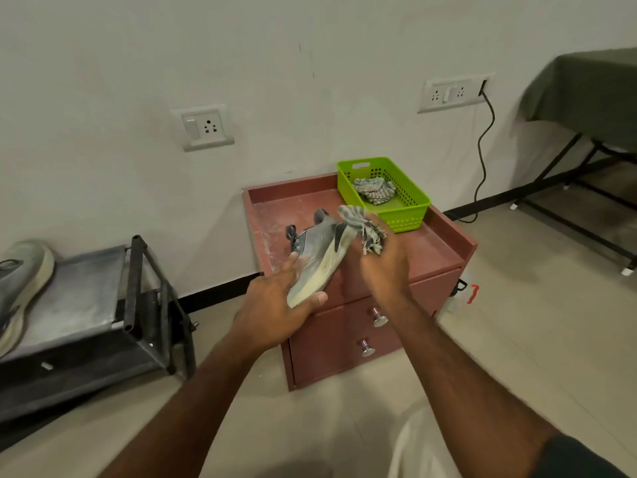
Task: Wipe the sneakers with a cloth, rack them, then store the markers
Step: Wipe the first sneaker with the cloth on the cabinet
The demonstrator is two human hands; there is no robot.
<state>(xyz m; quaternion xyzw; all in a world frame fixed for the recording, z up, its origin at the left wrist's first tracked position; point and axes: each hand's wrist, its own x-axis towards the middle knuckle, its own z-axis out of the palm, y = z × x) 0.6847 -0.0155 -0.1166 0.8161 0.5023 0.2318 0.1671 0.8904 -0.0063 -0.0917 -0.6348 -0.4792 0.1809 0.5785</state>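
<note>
While my left hand (275,305) grips the toe end of the grey sneaker (319,257), sole side turned toward me, my right hand (382,267) is clenched around a striped cloth (362,225) pressed against the heel end. Can't really make out the right fingers, the cloth bunches over them. The shoe is held up over the front edge of the reddish drawer cabinet (444,250), whose top has a raised lip on three sides. A green basket (406,205) sits at the back right corner with another striped rag (374,189) in it. Off to the left, the second sneaker (20,284) lies on the top shelf of the black shoe rack (138,291), cut off by the frame edge. Open shelf space beside it, and bare floor between rack and cabinet. No clue what the red thing (474,293) by the cabinet's right side is, too small.
</note>
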